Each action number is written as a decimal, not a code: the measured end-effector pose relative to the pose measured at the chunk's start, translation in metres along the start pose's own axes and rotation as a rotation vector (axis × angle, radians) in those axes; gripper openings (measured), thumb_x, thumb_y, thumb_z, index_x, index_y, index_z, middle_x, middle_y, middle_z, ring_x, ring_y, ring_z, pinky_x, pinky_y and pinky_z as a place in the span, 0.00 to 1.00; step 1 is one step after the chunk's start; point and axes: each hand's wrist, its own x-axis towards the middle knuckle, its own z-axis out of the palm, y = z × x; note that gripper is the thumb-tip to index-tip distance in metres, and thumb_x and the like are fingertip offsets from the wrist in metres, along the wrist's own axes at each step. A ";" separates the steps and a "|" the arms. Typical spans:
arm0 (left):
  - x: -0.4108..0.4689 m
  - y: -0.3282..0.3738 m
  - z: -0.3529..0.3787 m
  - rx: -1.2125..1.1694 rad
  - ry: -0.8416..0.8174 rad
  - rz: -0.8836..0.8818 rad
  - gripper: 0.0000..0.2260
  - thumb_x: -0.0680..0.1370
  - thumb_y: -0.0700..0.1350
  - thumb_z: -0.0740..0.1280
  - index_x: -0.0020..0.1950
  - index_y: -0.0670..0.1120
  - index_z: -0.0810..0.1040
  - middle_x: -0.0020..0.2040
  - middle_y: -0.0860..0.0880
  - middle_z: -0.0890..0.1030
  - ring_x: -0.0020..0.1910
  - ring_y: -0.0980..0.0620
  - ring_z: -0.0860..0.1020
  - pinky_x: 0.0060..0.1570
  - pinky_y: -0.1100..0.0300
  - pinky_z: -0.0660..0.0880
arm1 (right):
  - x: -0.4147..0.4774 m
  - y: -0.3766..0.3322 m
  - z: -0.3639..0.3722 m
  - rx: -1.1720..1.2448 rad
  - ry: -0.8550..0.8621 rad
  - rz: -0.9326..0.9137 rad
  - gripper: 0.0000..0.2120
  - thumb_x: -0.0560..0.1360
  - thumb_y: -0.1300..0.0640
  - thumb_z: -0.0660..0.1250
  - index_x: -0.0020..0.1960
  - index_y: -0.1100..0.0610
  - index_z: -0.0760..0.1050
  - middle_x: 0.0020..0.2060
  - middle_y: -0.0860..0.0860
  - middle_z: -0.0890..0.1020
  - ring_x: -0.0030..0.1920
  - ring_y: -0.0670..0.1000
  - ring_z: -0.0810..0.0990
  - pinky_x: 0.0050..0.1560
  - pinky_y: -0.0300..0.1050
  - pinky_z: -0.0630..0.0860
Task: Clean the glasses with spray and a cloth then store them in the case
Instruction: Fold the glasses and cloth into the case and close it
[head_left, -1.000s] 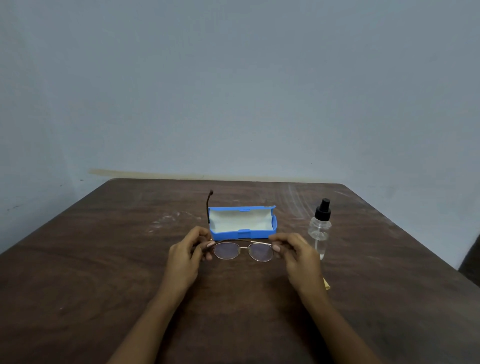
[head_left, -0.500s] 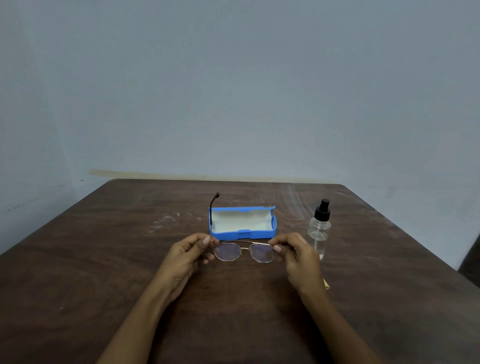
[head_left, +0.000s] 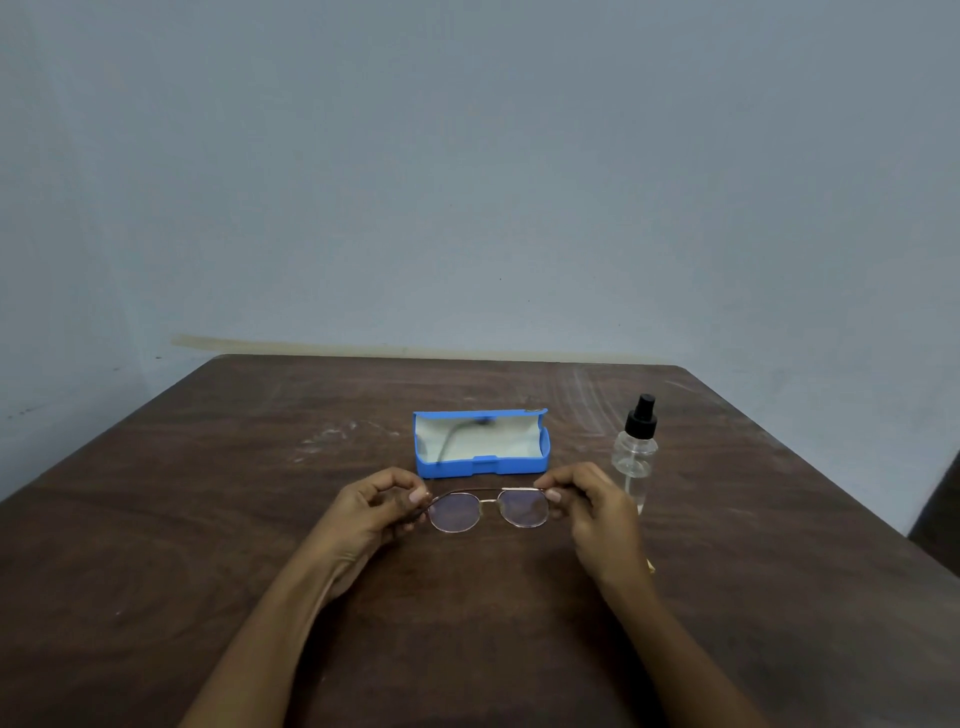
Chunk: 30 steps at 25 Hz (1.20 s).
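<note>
I hold thin gold-rimmed glasses (head_left: 488, 508) just above the brown table, lenses facing me. My left hand (head_left: 370, 512) pinches the left end of the frame and my right hand (head_left: 592, 512) pinches the right end. One dark temple arm shows blurred in front of the open blue case (head_left: 482, 465), swung across its pale lining. The case lies open right behind the glasses. A clear spray bottle (head_left: 635, 457) with a black nozzle stands upright to the right of the case, close to my right hand. A small yellow bit (head_left: 649, 565), perhaps the cloth, peeks out beside my right wrist.
The wooden table (head_left: 208, 519) reaches a pale blue wall at the back. Its right edge drops off near a dark shape (head_left: 935, 525) at the far right. Pale scuff marks streak the surface left of the case and behind the bottle.
The left temple arm stood upright beside the case; now it has swung down and inward across the case's lining. My left hand shifted slightly, still pinching the frame.
</note>
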 end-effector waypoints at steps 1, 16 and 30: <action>0.000 -0.001 0.001 0.040 0.005 0.001 0.04 0.72 0.37 0.67 0.36 0.42 0.77 0.29 0.49 0.78 0.27 0.58 0.74 0.29 0.70 0.72 | 0.000 0.000 0.000 -0.012 -0.007 -0.014 0.14 0.71 0.76 0.62 0.40 0.60 0.79 0.37 0.48 0.78 0.38 0.50 0.78 0.38 0.34 0.76; 0.006 -0.004 0.000 0.146 0.158 0.110 0.07 0.68 0.32 0.70 0.40 0.41 0.76 0.35 0.46 0.78 0.28 0.63 0.77 0.30 0.74 0.72 | 0.000 -0.010 -0.001 0.243 -0.060 0.157 0.15 0.72 0.74 0.63 0.41 0.55 0.79 0.47 0.63 0.79 0.39 0.47 0.81 0.38 0.29 0.77; 0.001 -0.008 0.003 0.618 0.224 0.253 0.16 0.64 0.32 0.74 0.40 0.48 0.73 0.47 0.48 0.74 0.34 0.54 0.79 0.33 0.77 0.70 | -0.004 -0.005 0.000 -0.100 -0.078 0.160 0.20 0.68 0.72 0.67 0.42 0.47 0.73 0.49 0.55 0.78 0.36 0.43 0.79 0.38 0.25 0.71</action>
